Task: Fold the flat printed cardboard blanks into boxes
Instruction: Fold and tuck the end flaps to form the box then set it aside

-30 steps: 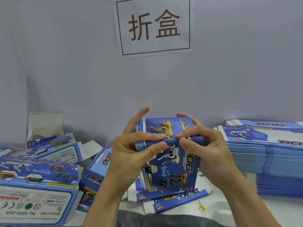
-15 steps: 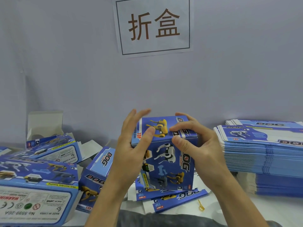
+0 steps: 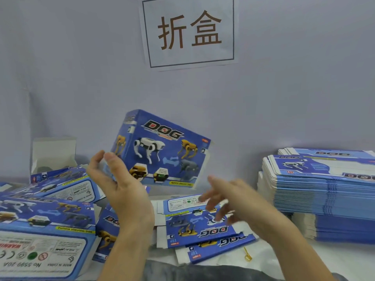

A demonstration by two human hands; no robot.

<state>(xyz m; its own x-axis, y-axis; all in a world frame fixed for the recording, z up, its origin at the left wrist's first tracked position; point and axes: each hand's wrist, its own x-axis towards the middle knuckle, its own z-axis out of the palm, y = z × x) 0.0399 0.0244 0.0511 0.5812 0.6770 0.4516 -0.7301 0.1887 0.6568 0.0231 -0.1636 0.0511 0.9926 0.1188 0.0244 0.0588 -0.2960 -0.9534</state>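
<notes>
Two hands are raised over the table. The left hand [image 3: 119, 185] has its fingers nearly straight and spread, fingertips touching the lower left corner of a folded blue box [image 3: 162, 151] that tilts in the air; whether they grip it I cannot tell. The right hand [image 3: 233, 201] is blurred, fingers loosely apart, holding nothing, just below the box. Under it lie flat blanks [image 3: 200, 222]. A tall stack of blanks [image 3: 324, 191] sits at right, finished boxes [image 3: 44, 226] at left, a paper sign [image 3: 188, 31] on the wall.
</notes>
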